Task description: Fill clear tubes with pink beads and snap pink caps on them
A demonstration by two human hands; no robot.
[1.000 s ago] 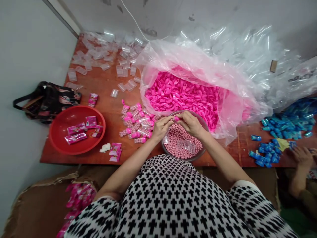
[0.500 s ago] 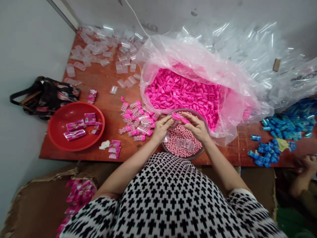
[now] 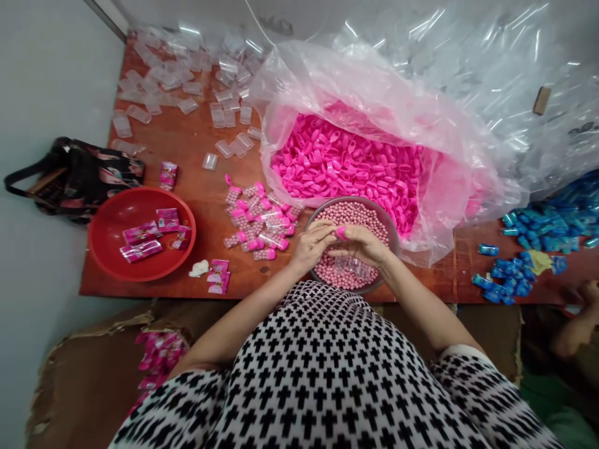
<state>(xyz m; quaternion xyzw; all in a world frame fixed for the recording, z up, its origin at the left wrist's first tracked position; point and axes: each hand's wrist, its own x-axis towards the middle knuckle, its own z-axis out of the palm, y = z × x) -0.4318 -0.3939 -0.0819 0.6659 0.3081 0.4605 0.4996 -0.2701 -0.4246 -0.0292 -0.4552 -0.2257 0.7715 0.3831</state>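
Over the bowl of pink beads, both my hands meet around a small pink cap. My right hand is closed on the cap, its thumb lying against it. My left hand is closed too, fingertips at the cap's left side; what it grips is mostly hidden behind the fingers, likely part of the same small container. Beneath the hands, several clear plastic containers lie on the beads. To the left sits a pile of bead-filled containers with pink caps.
Behind the bowl lies an open plastic bag of pink caps. A red basin with pink packets stands left, beside a black bag. Clear empty containers lie at back left, blue-wrapped pieces at right, near another person's hand.
My hands have come closer together, and less of the pink cap shows between them. The right thumb now lies over the cap. The view has shifted slightly.
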